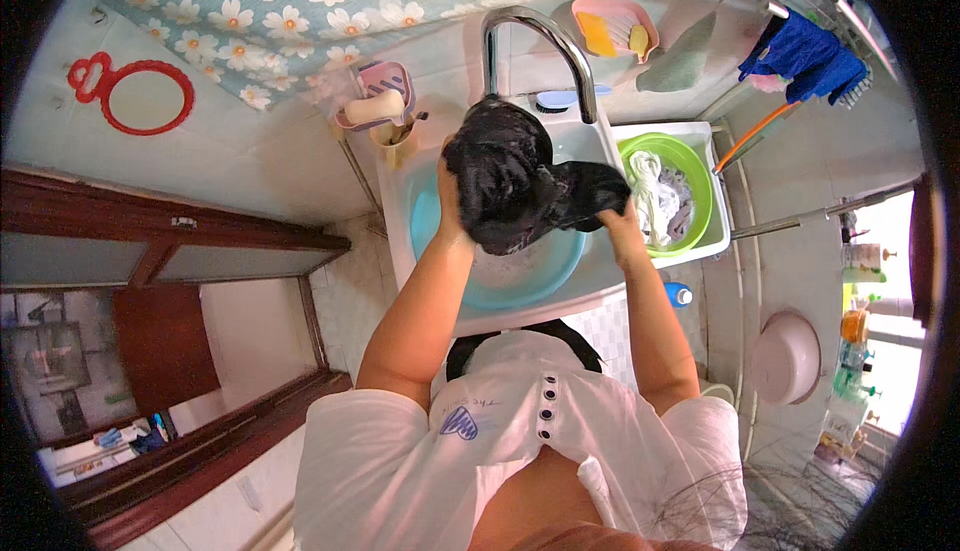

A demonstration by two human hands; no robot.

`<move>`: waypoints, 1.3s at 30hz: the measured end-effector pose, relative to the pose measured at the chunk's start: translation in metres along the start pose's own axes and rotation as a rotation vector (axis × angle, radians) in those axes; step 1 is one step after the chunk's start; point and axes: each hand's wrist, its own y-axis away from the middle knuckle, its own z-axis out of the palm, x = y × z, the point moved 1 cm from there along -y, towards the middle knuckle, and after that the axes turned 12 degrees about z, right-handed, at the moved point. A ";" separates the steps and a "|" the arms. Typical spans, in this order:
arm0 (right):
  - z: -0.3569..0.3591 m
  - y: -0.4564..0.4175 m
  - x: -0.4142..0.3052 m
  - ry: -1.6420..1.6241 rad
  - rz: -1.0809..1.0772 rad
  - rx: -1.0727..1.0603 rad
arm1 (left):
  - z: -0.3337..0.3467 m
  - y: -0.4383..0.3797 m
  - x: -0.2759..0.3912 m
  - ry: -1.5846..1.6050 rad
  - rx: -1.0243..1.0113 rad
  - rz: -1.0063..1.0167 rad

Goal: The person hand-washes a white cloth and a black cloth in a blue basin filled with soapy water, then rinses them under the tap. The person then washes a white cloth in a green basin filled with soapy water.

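Observation:
Both of my hands hold a bunched, wet-looking black cloth [504,183] above a light-blue basin [517,297] in the white sink [397,239]. My left hand [450,202] grips the cloth's larger bundle from the left side; its fingers are mostly hidden behind the fabric. On the right, my right hand [621,222] closes on the narrower end of the cloth. Sudsy, cloudy water shows in the basin below. The curved chrome faucet [544,18] arches over the back of the sink, just behind the cloth.
A green basin [705,209] with white and grey laundry stands in a white tub at the right. Behind the sink are a soap dish [409,93], a cup [394,147] and a blue brush [559,98]. A blue bottle [679,295] stands lower right; blue cloths [806,59] hang upper right.

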 end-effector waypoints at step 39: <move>0.111 0.076 -0.120 0.803 -1.067 -0.585 | -0.057 0.086 -0.111 0.701 0.166 -0.341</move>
